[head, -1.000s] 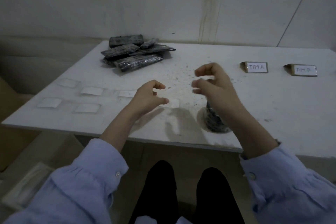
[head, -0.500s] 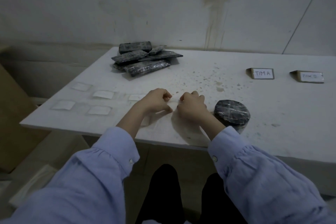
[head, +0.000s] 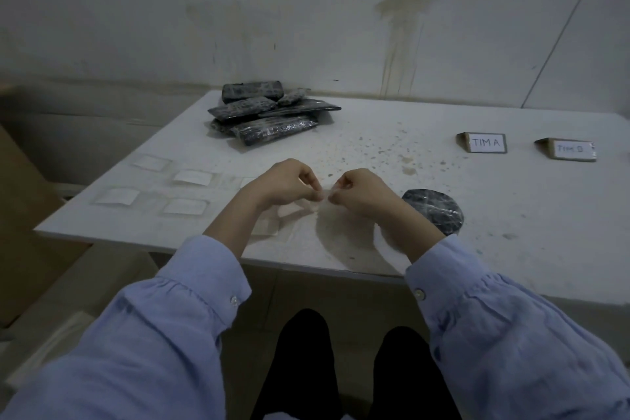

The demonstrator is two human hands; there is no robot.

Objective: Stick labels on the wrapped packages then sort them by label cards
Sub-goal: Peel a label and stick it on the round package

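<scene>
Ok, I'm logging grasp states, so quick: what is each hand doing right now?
Left hand: closed, pinching one end of a small pale label.
Right hand: closed, pinching the other end of the same label.

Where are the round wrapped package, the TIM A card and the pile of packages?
round wrapped package (head: 434, 213), head view, its top face.
TIM A card (head: 486, 143), head view, its white lettered front.
pile of packages (head: 276, 129), head view, the nearest package's top.

Left hand, right hand pinching small label, white table
</scene>
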